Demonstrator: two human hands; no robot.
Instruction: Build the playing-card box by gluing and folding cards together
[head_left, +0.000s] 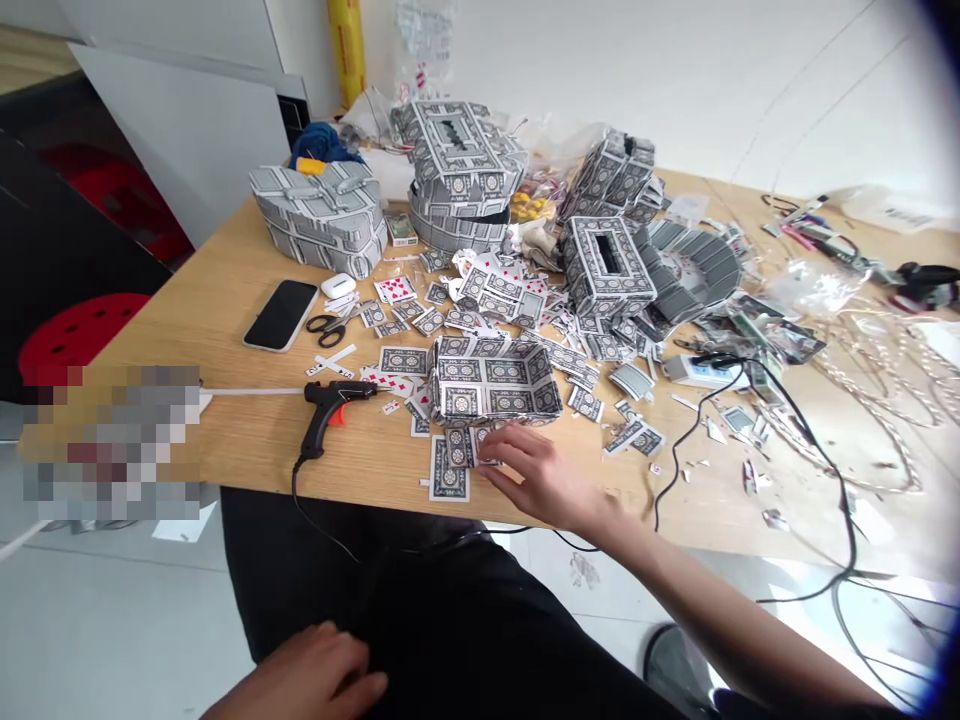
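Observation:
My right hand [536,475] rests at the table's front edge, its fingertips touching a folded strip of playing cards [460,447] that lies partly over a flat card [450,485]. Just behind stands an open box made of cards [499,375]. My left hand [322,670] lies low over my dark trousers, fingers loosely curled; whether it holds anything is hidden. A black glue gun [322,410] with an orange trigger lies left of the box, its nozzle toward loose cards [390,383].
Black scissors [330,325], a phone [281,315] and a white earbud case [337,286] lie at left. Finished card boxes [319,215] stand behind scattered cards. At right are a power strip [701,370], its black cable [679,455] and twisted cord [847,400].

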